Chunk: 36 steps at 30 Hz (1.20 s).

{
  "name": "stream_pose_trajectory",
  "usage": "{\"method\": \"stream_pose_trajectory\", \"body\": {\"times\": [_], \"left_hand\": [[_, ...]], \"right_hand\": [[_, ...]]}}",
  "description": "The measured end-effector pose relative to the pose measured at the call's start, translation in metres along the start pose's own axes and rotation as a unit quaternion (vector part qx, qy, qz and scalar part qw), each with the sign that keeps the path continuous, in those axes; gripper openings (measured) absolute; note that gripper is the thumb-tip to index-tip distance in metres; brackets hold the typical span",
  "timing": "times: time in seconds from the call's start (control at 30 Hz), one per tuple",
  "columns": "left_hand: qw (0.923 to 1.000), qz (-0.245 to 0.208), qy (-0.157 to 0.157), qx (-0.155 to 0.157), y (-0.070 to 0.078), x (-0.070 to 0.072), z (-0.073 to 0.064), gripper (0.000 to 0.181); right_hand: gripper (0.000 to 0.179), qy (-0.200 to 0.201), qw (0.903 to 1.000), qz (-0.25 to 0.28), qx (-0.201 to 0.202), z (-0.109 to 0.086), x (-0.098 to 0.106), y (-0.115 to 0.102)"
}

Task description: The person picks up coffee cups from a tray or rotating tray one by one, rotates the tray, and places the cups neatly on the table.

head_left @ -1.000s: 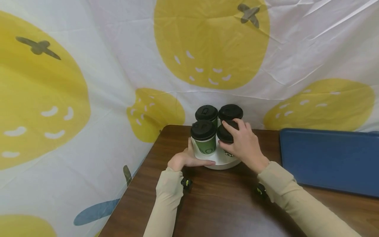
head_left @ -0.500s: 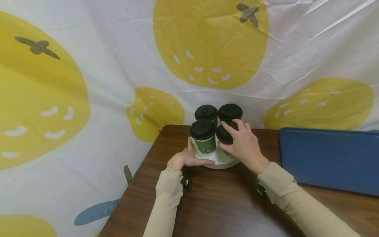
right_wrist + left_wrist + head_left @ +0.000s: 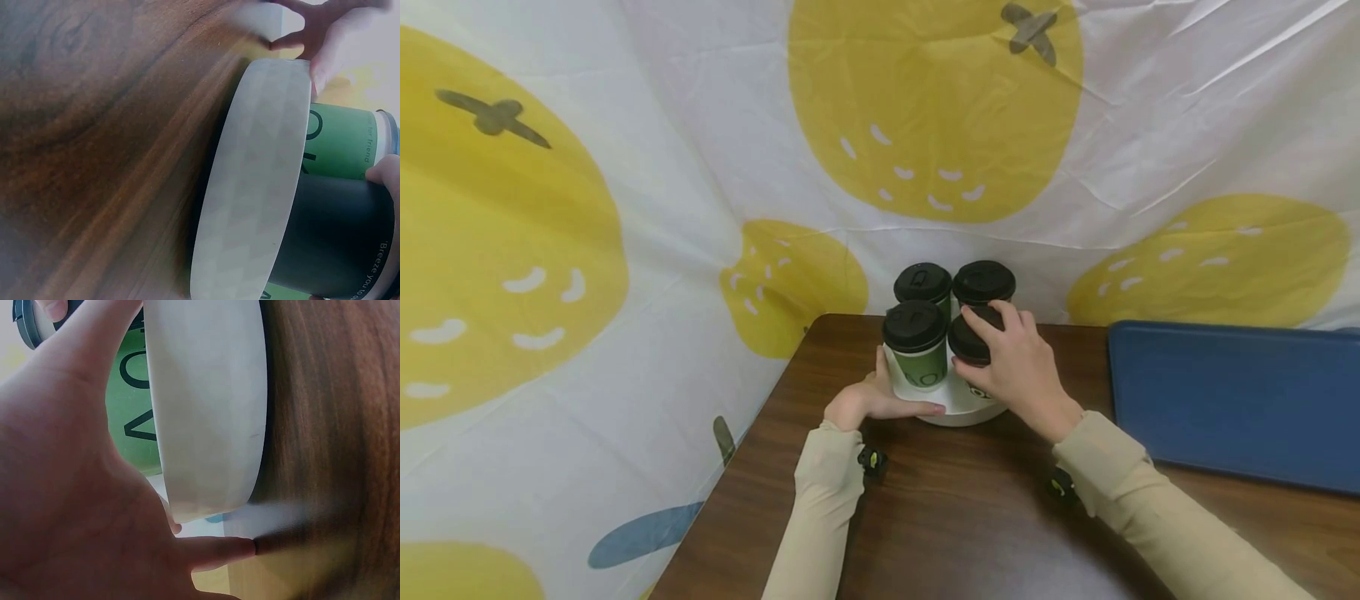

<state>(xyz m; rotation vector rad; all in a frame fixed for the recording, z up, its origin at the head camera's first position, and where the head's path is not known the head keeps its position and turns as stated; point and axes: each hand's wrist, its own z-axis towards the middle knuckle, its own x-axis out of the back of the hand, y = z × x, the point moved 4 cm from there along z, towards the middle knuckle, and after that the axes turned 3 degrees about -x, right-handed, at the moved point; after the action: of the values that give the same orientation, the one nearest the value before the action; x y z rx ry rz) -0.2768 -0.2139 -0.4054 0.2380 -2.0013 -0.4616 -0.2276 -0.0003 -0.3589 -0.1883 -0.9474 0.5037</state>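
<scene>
Nothing visibly shifts this last second: the right hand [image 3: 1021,368] curls its fingers [image 3: 983,326] round the dark cup [image 3: 337,231], front right at the white stand [image 3: 957,407]; the left hand [image 3: 874,403] spreads against the stand. Work seems paused.

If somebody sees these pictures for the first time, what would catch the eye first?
Probably the large yellow fruit shapes printed on the white cloth behind the table. Next, four black-lidded cups on a round white stand; the left hand touches its edge, and the right hand grips the dark front right cup.
</scene>
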Motion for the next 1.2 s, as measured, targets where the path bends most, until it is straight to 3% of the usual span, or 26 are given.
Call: {"method": "stream_pose_trajectory", "body": {"times": [0.4,1.2], "left_hand": [[0.9998,-0.011,0.004,-0.014,0.009,0.006,-0.019,0.141],[0.9999,-0.001,0.002,-0.013,0.007,0.005,-0.016,0.142]], "right_hand": [[0.069,0.0,1.0,-0.003,0.001,-0.001,0.0,0.0],[0.07,0.01,0.9999,-0.001,0.003,-0.002,0.001,-0.001]]}}
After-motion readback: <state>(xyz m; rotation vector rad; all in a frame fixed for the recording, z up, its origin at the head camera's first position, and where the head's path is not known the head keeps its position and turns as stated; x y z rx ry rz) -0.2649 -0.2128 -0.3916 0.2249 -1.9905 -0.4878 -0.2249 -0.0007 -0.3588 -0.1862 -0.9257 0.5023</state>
